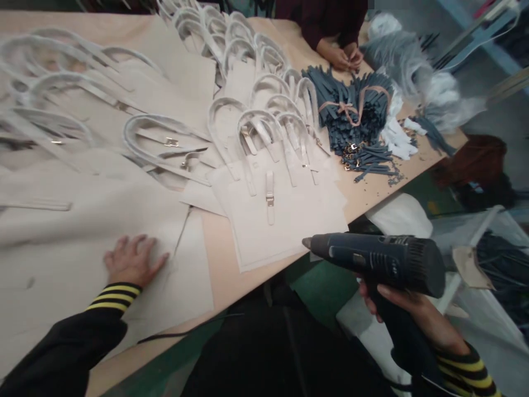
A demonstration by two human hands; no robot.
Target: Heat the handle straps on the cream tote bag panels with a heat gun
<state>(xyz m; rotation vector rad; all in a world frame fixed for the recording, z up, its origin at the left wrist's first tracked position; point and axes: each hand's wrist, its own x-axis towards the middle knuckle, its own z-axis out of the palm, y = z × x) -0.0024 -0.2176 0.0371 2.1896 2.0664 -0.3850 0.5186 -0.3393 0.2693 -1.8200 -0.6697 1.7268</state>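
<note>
A dark blue heat gun (372, 259) is gripped by its handle in my right hand (409, 309), at the table's front edge. Its nozzle points left, close to the corner of a cream bag panel (289, 234) that has a small buckled strap (270, 197) in its middle. Fingers spread, my left hand (133, 260) rests flat on a large cream sheet (177, 286) at the left. Beside that hand a thin dark line, perhaps a thread, runs across the sheet.
Several cream panels with looped handles (165, 124) cover the back of the table (223, 259). A bundle of dark blue straps (351, 110) lies at the right, near another person's hands (341, 55). Clear plastic bags (407, 66) stand behind; a dark cord (173, 334) crosses the front edge.
</note>
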